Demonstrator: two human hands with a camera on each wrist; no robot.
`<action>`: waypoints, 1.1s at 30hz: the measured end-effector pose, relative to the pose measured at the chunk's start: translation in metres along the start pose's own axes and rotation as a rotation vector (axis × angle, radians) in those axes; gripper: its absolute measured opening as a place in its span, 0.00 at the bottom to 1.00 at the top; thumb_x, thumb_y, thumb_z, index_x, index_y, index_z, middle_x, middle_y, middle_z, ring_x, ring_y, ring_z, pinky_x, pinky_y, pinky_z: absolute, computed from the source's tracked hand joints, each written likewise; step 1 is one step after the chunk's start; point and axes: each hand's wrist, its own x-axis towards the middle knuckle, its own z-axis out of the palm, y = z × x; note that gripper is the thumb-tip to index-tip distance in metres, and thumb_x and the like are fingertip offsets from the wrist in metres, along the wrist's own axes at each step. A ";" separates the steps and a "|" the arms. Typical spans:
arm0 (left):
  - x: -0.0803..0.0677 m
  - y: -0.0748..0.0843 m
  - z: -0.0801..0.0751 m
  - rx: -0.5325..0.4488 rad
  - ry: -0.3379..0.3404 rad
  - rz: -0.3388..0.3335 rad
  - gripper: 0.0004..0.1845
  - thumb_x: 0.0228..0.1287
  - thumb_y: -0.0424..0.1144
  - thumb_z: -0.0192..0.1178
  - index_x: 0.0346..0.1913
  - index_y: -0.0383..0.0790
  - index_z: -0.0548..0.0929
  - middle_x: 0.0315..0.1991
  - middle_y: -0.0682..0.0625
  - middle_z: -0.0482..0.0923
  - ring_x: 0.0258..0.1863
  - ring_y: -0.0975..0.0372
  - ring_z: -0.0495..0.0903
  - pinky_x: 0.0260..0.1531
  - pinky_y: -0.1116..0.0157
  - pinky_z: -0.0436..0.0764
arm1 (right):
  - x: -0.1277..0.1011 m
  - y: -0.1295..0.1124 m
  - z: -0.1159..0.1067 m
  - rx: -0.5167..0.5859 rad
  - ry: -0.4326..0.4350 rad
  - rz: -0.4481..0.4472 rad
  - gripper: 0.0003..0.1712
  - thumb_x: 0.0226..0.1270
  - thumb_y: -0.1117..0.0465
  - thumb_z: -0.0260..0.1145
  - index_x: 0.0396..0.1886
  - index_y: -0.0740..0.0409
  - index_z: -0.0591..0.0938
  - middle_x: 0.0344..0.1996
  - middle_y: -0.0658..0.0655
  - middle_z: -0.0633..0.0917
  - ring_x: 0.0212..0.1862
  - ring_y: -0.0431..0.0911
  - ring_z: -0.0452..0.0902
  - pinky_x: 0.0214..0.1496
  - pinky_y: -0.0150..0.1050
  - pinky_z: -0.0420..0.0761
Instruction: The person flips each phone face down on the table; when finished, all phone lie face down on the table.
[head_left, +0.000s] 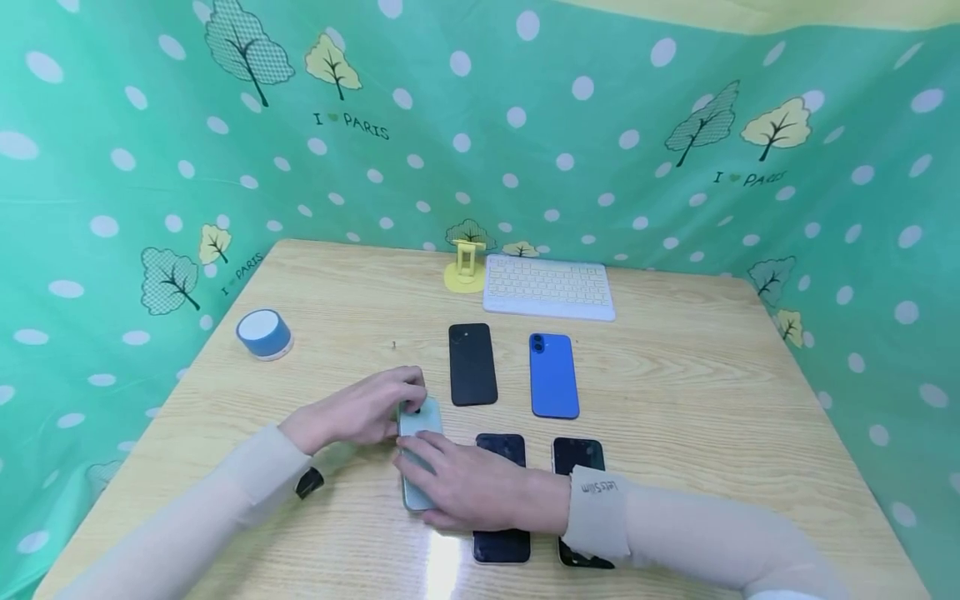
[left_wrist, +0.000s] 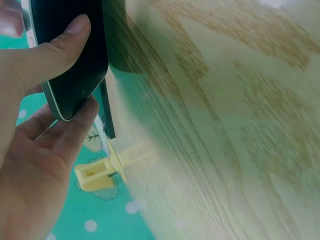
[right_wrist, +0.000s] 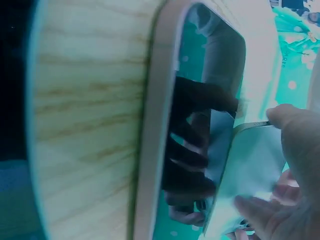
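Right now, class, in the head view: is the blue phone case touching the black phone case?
No: the blue phone case lies apart from the black phone case, with bare table between them.

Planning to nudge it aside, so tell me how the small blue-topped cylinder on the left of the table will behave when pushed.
The blue-topped cylinder stands upright on a flat base on the table, squat rather than tall, so it probably slides instead of tipping. Laid on its round side, it would likely roll. It looks rigid; weight cannot be told.
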 end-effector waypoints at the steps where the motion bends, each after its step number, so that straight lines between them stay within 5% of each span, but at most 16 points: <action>1: 0.000 0.000 0.000 0.000 0.002 0.002 0.20 0.42 0.25 0.75 0.27 0.46 0.72 0.40 0.56 0.74 0.40 0.66 0.72 0.45 0.66 0.81 | -0.001 0.000 0.000 0.019 -0.018 0.018 0.44 0.73 0.34 0.60 0.77 0.56 0.66 0.74 0.59 0.72 0.67 0.49 0.77 0.53 0.30 0.87; 10: -0.005 -0.002 0.001 0.037 -0.011 -0.070 0.20 0.47 0.30 0.78 0.32 0.47 0.75 0.45 0.53 0.76 0.42 0.64 0.76 0.46 0.64 0.84 | 0.000 0.001 -0.001 0.036 -0.134 0.073 0.46 0.72 0.35 0.63 0.80 0.52 0.63 0.74 0.60 0.73 0.64 0.50 0.80 0.49 0.33 0.88; 17: -0.009 -0.002 0.005 0.024 -0.064 -0.128 0.32 0.40 0.22 0.75 0.53 0.44 0.84 0.54 0.47 0.77 0.52 0.57 0.81 0.57 0.55 0.85 | 0.003 -0.001 0.000 -0.005 -0.138 0.046 0.41 0.73 0.37 0.62 0.80 0.47 0.66 0.73 0.58 0.75 0.63 0.49 0.80 0.42 0.30 0.88; 26: -0.010 0.002 0.003 0.013 -0.167 -0.091 0.42 0.39 0.26 0.77 0.64 0.55 0.83 0.61 0.43 0.75 0.57 0.52 0.73 0.54 0.55 0.81 | 0.004 -0.004 -0.002 -0.045 -0.124 0.012 0.38 0.72 0.37 0.63 0.77 0.45 0.70 0.71 0.57 0.78 0.61 0.49 0.81 0.36 0.28 0.87; 33: -0.004 0.004 -0.001 0.001 -0.255 -0.069 0.45 0.34 0.29 0.81 0.64 0.58 0.83 0.64 0.42 0.72 0.58 0.52 0.69 0.52 0.57 0.78 | 0.007 -0.005 -0.004 -0.083 -0.120 0.009 0.35 0.73 0.39 0.62 0.75 0.45 0.72 0.69 0.56 0.79 0.59 0.48 0.81 0.36 0.27 0.87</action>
